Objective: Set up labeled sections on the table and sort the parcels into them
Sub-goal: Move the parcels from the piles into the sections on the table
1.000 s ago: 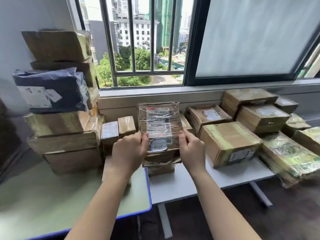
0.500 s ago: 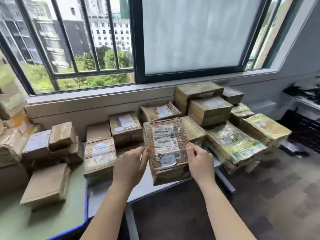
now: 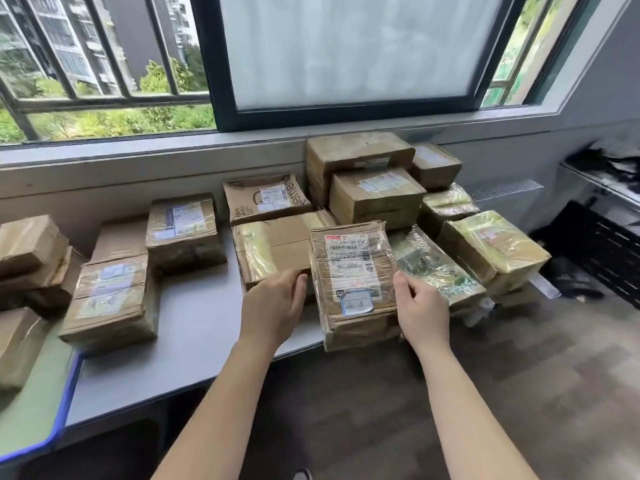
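I hold a taped cardboard parcel with white shipping labels and a small blue-edged sticker on its face. My left hand grips its left side and my right hand its right side. The parcel is tilted up toward me, over the front edge of the white table. Behind it lie a flat box with yellow tape and a clear-wrapped parcel. More labelled boxes sit to the left.
A stack of boxes rises at the back right by the window sill. Yellow-taped parcels overhang the table's right end. A green table with a blue edge adjoins on the left. Dark shelving stands at the right.
My view has swung right, away from the tall stack at the left. Both hands have carried the labelled parcel rightward to the table's right part, lower and nearer the front edge.
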### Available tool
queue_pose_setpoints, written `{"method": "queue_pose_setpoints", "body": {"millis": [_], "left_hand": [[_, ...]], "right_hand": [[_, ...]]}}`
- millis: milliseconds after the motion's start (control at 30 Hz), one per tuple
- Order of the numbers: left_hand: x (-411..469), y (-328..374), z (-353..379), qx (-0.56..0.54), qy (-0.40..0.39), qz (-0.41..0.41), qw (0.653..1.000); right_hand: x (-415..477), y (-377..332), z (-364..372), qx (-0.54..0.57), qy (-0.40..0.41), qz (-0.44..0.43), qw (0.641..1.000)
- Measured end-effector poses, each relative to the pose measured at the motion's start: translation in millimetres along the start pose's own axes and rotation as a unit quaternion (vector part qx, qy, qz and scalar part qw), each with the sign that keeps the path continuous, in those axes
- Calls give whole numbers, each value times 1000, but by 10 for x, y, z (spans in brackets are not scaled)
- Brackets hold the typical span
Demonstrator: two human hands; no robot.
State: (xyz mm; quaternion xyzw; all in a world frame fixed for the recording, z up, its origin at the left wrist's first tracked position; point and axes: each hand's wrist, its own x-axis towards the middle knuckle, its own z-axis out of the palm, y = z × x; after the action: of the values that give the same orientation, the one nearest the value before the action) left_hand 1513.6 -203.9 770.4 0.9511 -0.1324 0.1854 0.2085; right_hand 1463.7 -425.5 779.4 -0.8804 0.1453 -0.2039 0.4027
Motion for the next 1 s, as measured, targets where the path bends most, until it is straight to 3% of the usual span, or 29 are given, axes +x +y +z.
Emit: {"method": "queue_pose_setpoints", "body": {"millis": [400,767,1000], "left_hand": [[838,115,962,12,-23,-10,1000],[1299,381,1400,97,-74,-78,990],[1377,680,1600,99,-47,-157,981]], "right_hand": [[1323,709,-158,52,-51,48,996],[2389,1269,-314,119,-177,63,975],[3020,1452,-327,102,-290,41,951]]}}
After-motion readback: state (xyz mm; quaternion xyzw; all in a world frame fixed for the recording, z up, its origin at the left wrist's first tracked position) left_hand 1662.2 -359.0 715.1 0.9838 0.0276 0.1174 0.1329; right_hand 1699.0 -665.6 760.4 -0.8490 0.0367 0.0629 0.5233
